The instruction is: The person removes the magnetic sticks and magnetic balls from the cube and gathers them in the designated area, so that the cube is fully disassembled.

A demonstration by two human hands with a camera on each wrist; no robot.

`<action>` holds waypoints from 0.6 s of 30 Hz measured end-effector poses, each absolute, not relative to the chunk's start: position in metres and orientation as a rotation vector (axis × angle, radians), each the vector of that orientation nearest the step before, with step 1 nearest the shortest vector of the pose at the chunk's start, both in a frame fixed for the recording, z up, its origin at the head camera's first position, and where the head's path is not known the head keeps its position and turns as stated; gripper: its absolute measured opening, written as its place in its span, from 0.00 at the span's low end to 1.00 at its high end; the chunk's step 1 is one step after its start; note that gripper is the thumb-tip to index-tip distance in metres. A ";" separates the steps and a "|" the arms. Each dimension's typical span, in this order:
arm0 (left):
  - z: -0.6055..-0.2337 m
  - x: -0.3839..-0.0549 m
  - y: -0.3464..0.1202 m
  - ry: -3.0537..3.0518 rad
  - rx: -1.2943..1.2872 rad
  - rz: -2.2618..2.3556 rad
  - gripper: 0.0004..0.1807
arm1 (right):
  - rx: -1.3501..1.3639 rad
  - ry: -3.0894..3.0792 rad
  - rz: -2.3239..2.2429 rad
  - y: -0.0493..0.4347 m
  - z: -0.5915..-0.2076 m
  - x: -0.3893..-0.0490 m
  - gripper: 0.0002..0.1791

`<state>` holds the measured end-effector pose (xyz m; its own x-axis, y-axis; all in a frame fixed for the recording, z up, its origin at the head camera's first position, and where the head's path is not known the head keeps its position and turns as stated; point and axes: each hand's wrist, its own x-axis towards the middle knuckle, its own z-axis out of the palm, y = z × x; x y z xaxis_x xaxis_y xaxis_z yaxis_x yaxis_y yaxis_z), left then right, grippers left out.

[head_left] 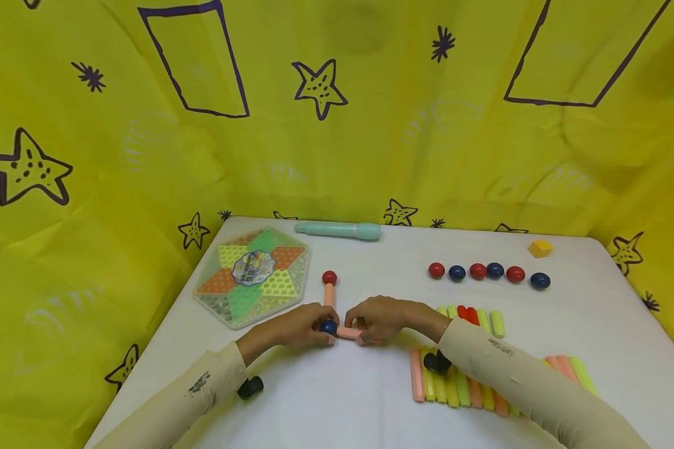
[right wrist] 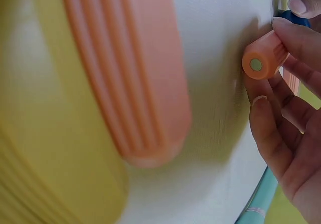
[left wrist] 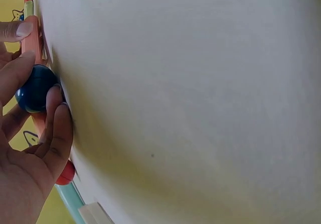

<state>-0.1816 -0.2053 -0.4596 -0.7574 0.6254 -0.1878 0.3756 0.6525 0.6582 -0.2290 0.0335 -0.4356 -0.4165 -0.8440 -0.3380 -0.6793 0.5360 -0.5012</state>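
Note:
Between the fingers and thumb of my left hand (head_left: pixel 306 325) is a blue ball (head_left: pixel 328 327), gripped close over the white table. My right hand (head_left: pixel 379 318) pinches a salmon-orange rod (head_left: pixel 348 333), whose inner end meets the blue ball. In the right wrist view the rod's free end (right wrist: pixel 256 64) shows a round metallic disc. Another orange rod (head_left: pixel 329 295) runs away from the blue ball toward the back, with a red ball (head_left: pixel 329 278) at its far end. In the left wrist view the fingers partly cover the blue ball (left wrist: pixel 36 89).
A hexagonal game board (head_left: pixel 251 276) lies left, and a mint-green tube (head_left: pixel 338 231) lies behind. Red and blue balls (head_left: pixel 478 270) form a row at right, near a yellow block (head_left: pixel 540 249). Coloured rods (head_left: pixel 447 386) lie in rows, partly under the right forearm.

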 end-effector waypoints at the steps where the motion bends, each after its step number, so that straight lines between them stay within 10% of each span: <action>1: -0.459 -0.181 -0.205 2.466 0.785 0.859 0.15 | -1.228 2.223 -0.365 0.033 -0.435 -0.229 0.11; 18: -0.460 -0.181 -0.205 2.485 0.802 0.856 0.16 | -1.170 2.071 -0.731 0.058 -0.435 -0.239 0.13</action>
<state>-0.1806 -0.2051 -0.4602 -0.7599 0.6270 -0.1719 0.3880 0.6495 0.6539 -0.2394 0.0585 -0.4354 -0.3978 -0.8804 -0.2580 -0.5235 0.4488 -0.7242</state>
